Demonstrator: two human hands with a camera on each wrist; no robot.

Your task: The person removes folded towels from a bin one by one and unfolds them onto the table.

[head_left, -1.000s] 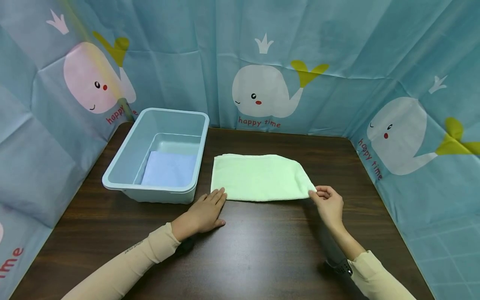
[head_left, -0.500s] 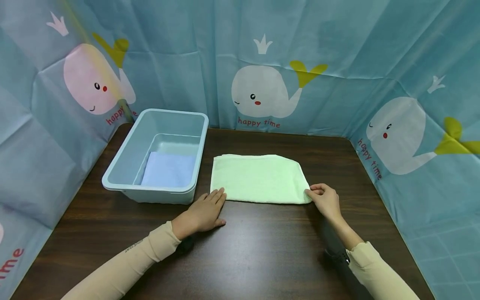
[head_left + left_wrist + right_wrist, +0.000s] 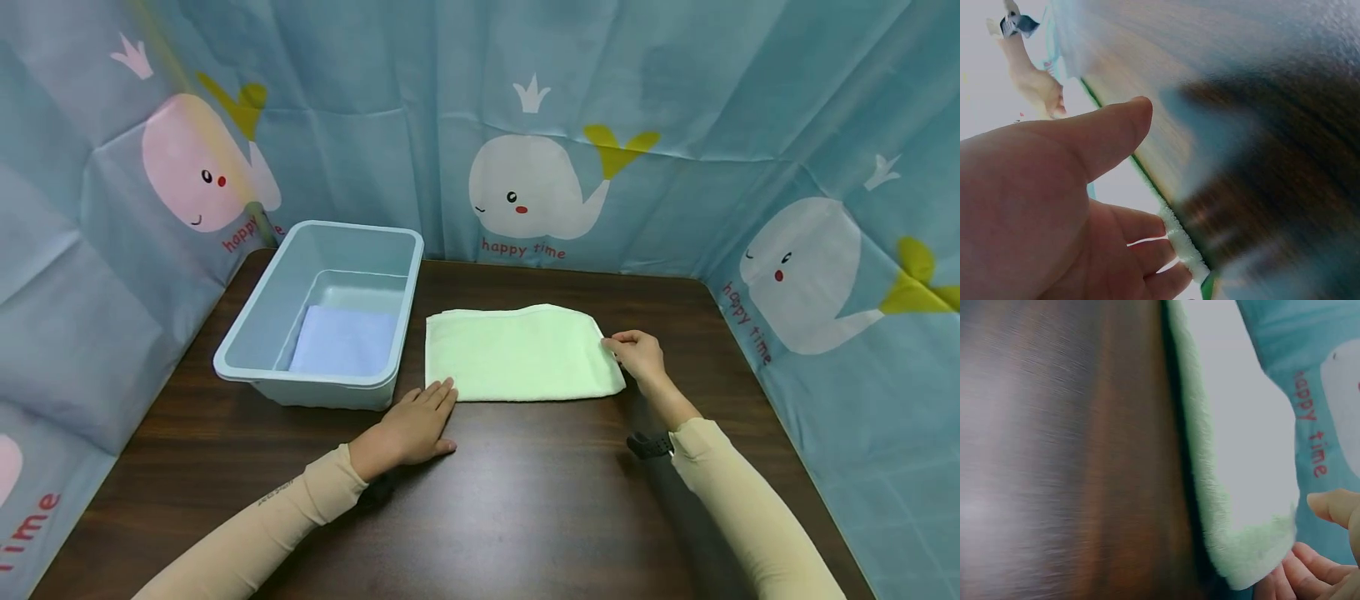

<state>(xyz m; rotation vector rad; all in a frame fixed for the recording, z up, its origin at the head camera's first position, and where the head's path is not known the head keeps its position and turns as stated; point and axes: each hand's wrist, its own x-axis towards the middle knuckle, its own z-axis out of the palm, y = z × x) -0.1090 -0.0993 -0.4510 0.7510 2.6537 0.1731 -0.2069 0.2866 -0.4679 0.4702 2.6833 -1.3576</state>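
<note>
A pale green towel (image 3: 517, 354), folded into a long rectangle, lies on the dark wooden table. My left hand (image 3: 412, 425) lies flat with its fingertips on the towel's near left corner; in the left wrist view its fingers (image 3: 1154, 250) meet the fuzzy edge and the thumb stands away. At the towel's right side, my right hand (image 3: 637, 354) has its fingertips right at the slanting edge. In the right wrist view, the thumb (image 3: 1332, 506) is apart from the towel (image 3: 1247, 456), while the other fingers (image 3: 1304, 569) touch its border.
A light blue plastic basin (image 3: 408, 308) stands left of the towel, holding a folded lavender-blue cloth (image 3: 345, 342). Behind the table and along both sides hangs a blue curtain (image 3: 360, 167) printed with whales.
My right hand has let go of the towel's near right corner and moved back along the right edge. That corner now lies flatter. The left hand has stayed in place.
</note>
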